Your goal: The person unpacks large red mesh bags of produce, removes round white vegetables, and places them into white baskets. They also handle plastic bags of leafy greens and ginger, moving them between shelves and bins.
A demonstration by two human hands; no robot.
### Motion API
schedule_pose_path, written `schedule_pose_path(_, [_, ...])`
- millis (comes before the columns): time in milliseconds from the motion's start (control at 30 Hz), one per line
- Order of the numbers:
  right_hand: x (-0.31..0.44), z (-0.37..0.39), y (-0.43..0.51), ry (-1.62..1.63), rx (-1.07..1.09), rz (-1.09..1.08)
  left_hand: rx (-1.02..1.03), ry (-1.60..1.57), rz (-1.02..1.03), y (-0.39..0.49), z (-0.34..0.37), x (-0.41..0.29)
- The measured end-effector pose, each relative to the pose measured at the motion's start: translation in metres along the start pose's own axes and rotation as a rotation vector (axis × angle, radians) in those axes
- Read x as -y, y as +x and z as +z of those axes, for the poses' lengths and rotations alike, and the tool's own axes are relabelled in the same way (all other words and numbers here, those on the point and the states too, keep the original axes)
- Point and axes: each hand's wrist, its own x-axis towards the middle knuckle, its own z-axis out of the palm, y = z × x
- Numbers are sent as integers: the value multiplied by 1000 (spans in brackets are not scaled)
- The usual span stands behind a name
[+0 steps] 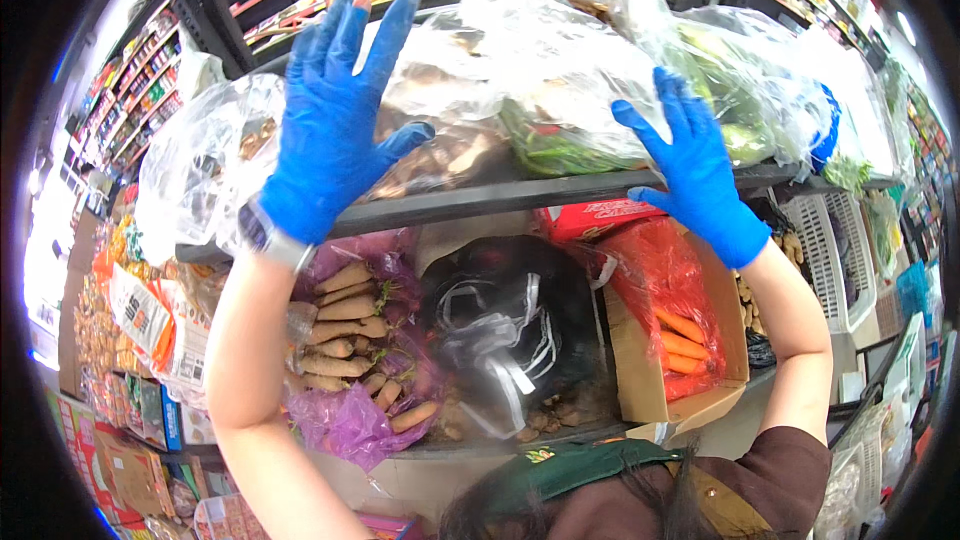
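Both hands wear blue gloves and are raised over a black shelf heaped with clear plastic bags. My left hand (334, 105), fingers spread and a watch at the wrist, is before a clear bag of brownish produce (450, 139); nothing is gripped. My right hand (686, 146) is spread in front of a clear bag of green vegetables (574, 150) and holds nothing. Whether either hand touches the bags I cannot tell. Below, long tan roots (349, 307) lie on purple plastic, beside a black plastic bag (502, 300) and a cardboard box (630, 375) of carrots (682, 345) in red plastic.
The black shelf edge (480, 199) crosses between the upper bags and the lower produce. White plastic crates (825, 255) stand at the right. Packaged goods (112, 300) fill the left side, and stocked store shelves (150, 75) rise behind.
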Motion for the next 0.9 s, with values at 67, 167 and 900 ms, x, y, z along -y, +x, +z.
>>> schedule_pose_path(67, [-14,16,-7,10,110,-54,252,-211,-126,9,25,-11])
schedule_pose_path(167, [-24,36,-17,6,189,-307,1029,-485,-257,4,30,-14])
schedule_pose_path(900, [-110,-65,95,759,-6,-225,333,45,518,130,134,-172])
